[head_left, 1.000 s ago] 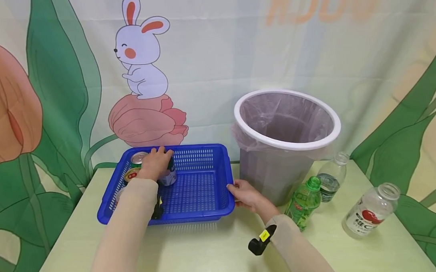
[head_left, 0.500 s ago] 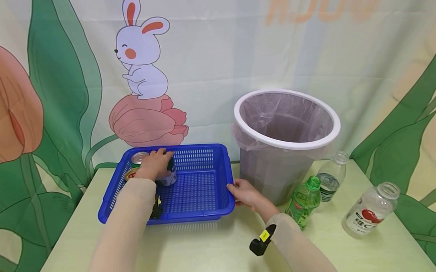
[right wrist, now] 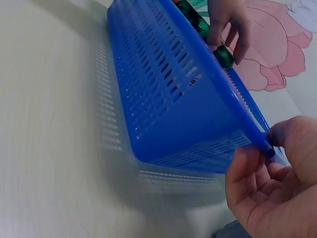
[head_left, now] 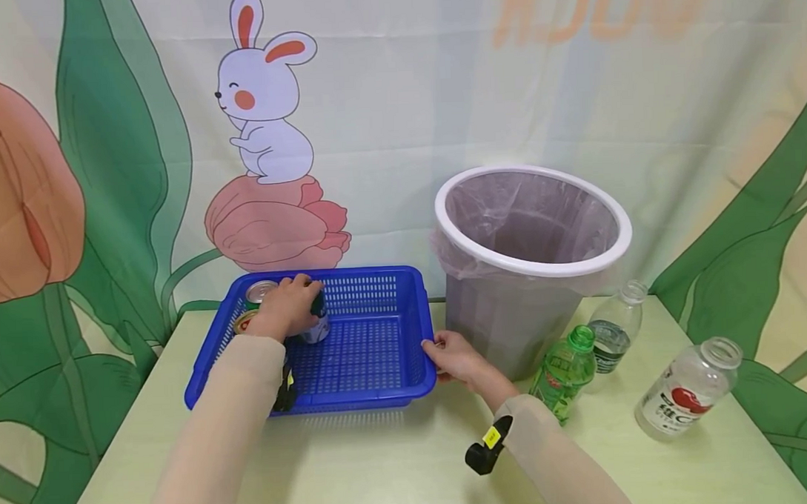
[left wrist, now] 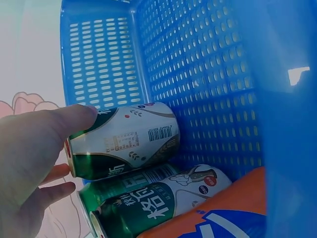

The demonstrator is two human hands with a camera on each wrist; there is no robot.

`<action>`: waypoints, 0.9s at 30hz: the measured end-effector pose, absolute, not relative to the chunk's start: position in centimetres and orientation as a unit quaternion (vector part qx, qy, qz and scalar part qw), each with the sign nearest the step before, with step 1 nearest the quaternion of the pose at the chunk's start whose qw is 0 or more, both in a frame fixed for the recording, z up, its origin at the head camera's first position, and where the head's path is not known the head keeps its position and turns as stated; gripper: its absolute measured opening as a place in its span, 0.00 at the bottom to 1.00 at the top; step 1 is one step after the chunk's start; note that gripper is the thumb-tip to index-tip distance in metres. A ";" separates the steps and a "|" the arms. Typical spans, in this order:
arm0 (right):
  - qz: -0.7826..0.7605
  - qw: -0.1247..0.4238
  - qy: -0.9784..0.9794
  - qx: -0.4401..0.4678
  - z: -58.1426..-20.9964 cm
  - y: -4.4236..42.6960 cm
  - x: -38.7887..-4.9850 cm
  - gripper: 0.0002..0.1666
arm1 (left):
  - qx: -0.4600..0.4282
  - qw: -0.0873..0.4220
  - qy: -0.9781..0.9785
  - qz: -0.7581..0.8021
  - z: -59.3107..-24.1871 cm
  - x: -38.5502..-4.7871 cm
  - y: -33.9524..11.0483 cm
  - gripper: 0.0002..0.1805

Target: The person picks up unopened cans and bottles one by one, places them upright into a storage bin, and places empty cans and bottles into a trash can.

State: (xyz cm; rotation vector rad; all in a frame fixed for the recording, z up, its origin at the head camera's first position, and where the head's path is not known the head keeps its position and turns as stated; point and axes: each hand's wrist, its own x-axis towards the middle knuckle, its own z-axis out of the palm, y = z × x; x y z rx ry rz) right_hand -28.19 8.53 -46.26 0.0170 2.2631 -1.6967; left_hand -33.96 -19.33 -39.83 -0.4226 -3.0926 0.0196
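Left hand (head_left: pixel 285 308), fingers partly hidden, seemingly grips a green-and-white metal can (left wrist: pixel 133 138); right hand (head_left: pixel 455 356) pinches a blue plastic basket (head_left: pixel 368 396) — tugging could topple the can.

The head view is bright, evenly lit and mostly sharp, though wide-angle stretch makes the clear bottle (head_left: pixel 689 390) at near right lean outward. Both wrist views are dimmer, bluish and softer; shadow patterned with slotted light edges the blue basket (right wrist: pixel 198 121) on the table (right wrist: pixel 44 148).
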 end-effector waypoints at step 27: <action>-0.397 -0.008 0.914 -0.079 -46.0 9.6 -26.7 0.12 | -0.186 0.080 -0.979 0.006 -39.7 -31.2 -19.3 0.21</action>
